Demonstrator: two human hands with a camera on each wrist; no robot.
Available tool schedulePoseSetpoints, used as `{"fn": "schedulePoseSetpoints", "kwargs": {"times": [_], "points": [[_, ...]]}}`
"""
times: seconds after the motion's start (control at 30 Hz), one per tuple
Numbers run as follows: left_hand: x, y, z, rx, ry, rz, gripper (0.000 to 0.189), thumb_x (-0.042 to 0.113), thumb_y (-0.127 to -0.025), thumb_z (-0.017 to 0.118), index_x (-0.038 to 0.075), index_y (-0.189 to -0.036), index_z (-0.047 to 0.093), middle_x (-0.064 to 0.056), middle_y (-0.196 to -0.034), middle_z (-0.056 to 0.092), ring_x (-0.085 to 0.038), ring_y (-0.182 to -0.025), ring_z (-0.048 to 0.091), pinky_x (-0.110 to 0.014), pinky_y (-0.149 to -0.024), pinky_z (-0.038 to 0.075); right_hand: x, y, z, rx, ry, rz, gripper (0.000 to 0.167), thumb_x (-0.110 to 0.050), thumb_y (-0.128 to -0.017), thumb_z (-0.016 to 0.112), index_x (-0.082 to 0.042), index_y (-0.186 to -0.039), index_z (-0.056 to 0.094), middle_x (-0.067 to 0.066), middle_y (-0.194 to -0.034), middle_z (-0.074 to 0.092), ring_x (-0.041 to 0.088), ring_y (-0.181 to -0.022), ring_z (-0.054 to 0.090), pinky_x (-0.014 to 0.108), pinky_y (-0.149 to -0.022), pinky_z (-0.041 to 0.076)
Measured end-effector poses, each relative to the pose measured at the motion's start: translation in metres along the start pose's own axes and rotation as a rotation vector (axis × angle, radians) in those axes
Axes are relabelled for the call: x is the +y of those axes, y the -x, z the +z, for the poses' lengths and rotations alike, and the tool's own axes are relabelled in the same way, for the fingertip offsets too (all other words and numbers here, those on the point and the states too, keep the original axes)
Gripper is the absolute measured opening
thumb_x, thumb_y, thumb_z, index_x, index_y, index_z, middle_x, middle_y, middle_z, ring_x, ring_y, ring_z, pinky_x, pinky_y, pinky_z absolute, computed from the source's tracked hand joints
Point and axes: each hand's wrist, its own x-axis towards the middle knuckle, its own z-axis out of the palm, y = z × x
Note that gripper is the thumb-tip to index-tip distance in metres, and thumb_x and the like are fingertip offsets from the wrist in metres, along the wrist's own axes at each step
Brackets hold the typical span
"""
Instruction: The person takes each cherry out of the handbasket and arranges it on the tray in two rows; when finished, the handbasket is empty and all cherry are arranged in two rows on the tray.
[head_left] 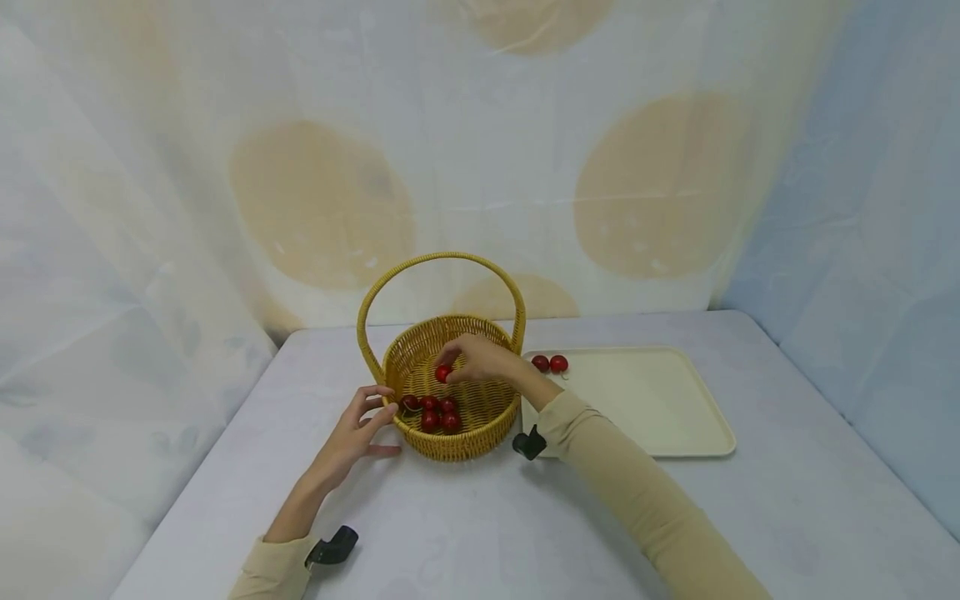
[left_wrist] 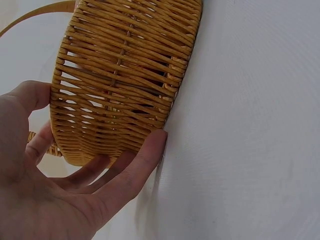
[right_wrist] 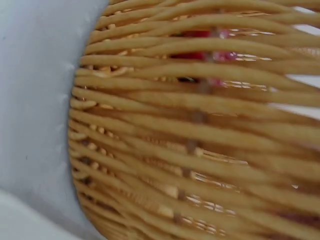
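while pinching one red fruit (head_left: pixel 443 374) over the wicker basket (head_left: pixel 450 450) with the right hand (head_left: pixel 478 358), best to grip lightly and release low beside the clustered fruits (head_left: pixel 430 421), bracing the basket's left side with the left hand (head_left: pixel 347 443) curved round it. note two more fruits (head_left: pixel 558 364) on the cream tray (head_left: pixel 645 400) to the right, all on a pale tabletop (head_left: pixel 420 533) before patterned hangings (head_left: pixel 487 125).

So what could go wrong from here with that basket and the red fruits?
The fruit pinched in the right hand might slip and drop onto the fruits lying in the basket. The right wrist looks close to two fruits on the tray, so it could brush them. The basket might also shift if bumped, though the left hand holds its side.
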Motion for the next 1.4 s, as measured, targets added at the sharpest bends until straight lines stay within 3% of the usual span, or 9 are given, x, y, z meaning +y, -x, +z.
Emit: {"fn": "schedulePoseSetpoints", "kwargs": {"times": [0.37,0.53,0.73,1.03,1.1,1.33,1.4], "points": [[-0.003,0.002,-0.002,0.004,0.001,0.004,0.048,0.038,-0.099,0.058,0.020,-0.137,0.035,-0.017,-0.151,0.028,-0.046,-0.133,0.044,-0.050,-0.077,0.062,-0.001,0.017,-0.014,0.013,0.024,-0.059,0.034,-0.012,-0.091,0.070,-0.007,-0.125,0.066,0.007,-0.118,0.069,0.021,-0.113,0.062,0.031,-0.094,0.053],[-0.001,0.003,-0.003,0.011,-0.004,0.011,0.048,0.038,-0.099,0.058,0.020,-0.137,0.035,-0.017,-0.150,0.029,-0.046,-0.132,0.045,-0.051,-0.077,0.062,0.001,0.019,-0.018,0.015,0.006,-0.081,0.035,-0.013,-0.090,0.071,-0.007,-0.124,0.066,0.007,-0.118,0.070,0.023,-0.113,0.062,0.034,-0.094,0.053],[-0.001,0.006,-0.003,0.014,-0.005,0.009,0.048,0.038,-0.099,0.057,0.020,-0.137,0.035,-0.017,-0.151,0.028,-0.046,-0.132,0.045,-0.051,-0.077,0.062,0.004,0.022,-0.019,0.008,-0.005,-0.078,0.036,-0.015,-0.088,0.074,-0.006,-0.122,0.067,0.006,-0.115,0.070,0.022,-0.111,0.062,0.034,-0.094,0.053],[-0.002,0.007,-0.003,0.023,-0.014,0.000,0.050,0.039,-0.098,0.058,0.019,-0.137,0.035,-0.017,-0.150,0.029,-0.046,-0.132,0.046,-0.050,-0.077,0.062,-0.001,0.042,-0.027,0.040,-0.038,-0.079,0.034,-0.018,-0.088,0.074,-0.013,-0.121,0.068,0.003,-0.117,0.069,0.020,-0.111,0.062,0.030,-0.090,0.053],[-0.003,0.007,-0.004,0.024,-0.016,-0.001,0.050,0.039,-0.098,0.058,0.018,-0.137,0.035,-0.018,-0.150,0.029,-0.046,-0.131,0.046,-0.050,-0.077,0.062,-0.002,0.049,-0.030,0.051,-0.045,-0.067,0.034,-0.020,-0.088,0.074,-0.014,-0.120,0.068,0.002,-0.118,0.068,0.019,-0.107,0.061,0.027,-0.085,0.052],[-0.004,0.006,-0.002,0.011,-0.006,0.000,0.051,0.038,-0.099,0.057,0.017,-0.138,0.033,-0.019,-0.151,0.027,-0.047,-0.132,0.044,-0.050,-0.077,0.062,0.007,0.073,-0.039,0.066,-0.063,-0.057,0.034,-0.020,-0.088,0.074,-0.013,-0.120,0.068,0.003,-0.115,0.069,0.013,-0.066,0.050,0.022,-0.061,0.047],[-0.004,0.006,-0.001,0.013,-0.001,-0.005,0.050,0.038,-0.099,0.058,0.018,-0.138,0.034,-0.018,-0.151,0.027,-0.046,-0.132,0.044,-0.050,-0.077,0.062,0.010,0.081,-0.043,0.075,-0.084,-0.041,0.033,-0.019,-0.088,0.075,-0.013,-0.120,0.069,0.003,-0.115,0.069,0.012,-0.063,0.051,0.022,-0.057,0.047]]}}
